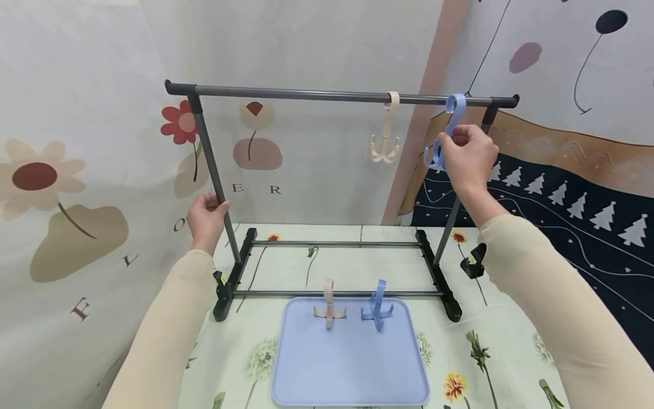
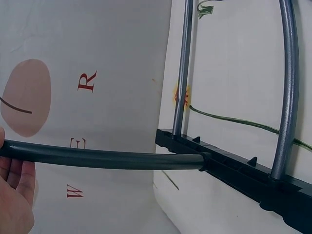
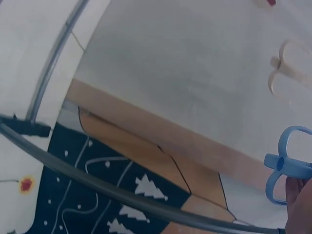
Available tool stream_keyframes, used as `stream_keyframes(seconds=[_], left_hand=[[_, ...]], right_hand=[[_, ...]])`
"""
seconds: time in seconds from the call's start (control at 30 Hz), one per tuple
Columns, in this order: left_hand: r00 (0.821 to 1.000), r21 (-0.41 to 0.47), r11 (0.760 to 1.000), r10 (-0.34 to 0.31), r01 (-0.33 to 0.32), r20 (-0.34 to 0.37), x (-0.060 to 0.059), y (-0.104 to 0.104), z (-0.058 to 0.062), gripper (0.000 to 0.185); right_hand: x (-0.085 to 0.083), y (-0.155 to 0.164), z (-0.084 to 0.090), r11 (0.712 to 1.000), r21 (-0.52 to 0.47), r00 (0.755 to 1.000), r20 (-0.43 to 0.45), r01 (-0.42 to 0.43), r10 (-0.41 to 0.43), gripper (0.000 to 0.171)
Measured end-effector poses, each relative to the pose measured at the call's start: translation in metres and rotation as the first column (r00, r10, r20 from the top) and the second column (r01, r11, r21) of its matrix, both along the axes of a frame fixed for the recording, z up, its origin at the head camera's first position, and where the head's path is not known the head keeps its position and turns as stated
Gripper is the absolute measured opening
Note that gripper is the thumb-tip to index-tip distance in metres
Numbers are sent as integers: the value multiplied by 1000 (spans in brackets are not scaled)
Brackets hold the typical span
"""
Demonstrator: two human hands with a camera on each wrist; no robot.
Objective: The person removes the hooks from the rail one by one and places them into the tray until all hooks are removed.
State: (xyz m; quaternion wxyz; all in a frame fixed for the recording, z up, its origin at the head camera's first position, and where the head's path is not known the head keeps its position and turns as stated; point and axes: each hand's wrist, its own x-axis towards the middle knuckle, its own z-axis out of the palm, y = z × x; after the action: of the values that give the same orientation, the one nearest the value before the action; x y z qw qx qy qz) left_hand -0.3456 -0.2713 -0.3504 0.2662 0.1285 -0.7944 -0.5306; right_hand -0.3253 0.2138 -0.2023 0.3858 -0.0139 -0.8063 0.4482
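Note:
My right hand (image 1: 470, 159) pinches a blue multi-prong hook (image 1: 455, 116) by its lower stem, its curved top up at the right end of the rack's top bar (image 1: 286, 94). Whether the bar bears its weight I cannot tell. The prongs of this blue hook (image 3: 287, 165) show at the right edge of the right wrist view. Just left of it, a beige hook (image 1: 386, 128) hangs from the bar. My left hand (image 1: 206, 220) grips the left upright (image 1: 212, 153) of the rack between thumb and fingers; the same dark upright (image 2: 107, 158) crosses the left wrist view.
On the flowered tablecloth (image 1: 245, 392), a light blue tray (image 1: 352, 369) stands before the rack. A second beige hook (image 1: 329, 307) and a second blue hook (image 1: 377, 307) lie at its back edge. The rack's black feet (image 1: 236, 278) and lower bars (image 1: 337, 244) sit behind it.

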Motion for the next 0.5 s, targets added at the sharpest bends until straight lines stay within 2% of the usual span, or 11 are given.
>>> stream_keyframes(seconds=[0.23,0.5], left_hand=[[1000,6,1000,0,0,10,2,-1,-1,38],[1000,15,1000,-14,14,-3,0,-2,-1,38]], right_hand=[[6,-9,-25,996,-4,996,16,-84,84,39],[17,-20,-49,982,11,981,54,-188,188,38]])
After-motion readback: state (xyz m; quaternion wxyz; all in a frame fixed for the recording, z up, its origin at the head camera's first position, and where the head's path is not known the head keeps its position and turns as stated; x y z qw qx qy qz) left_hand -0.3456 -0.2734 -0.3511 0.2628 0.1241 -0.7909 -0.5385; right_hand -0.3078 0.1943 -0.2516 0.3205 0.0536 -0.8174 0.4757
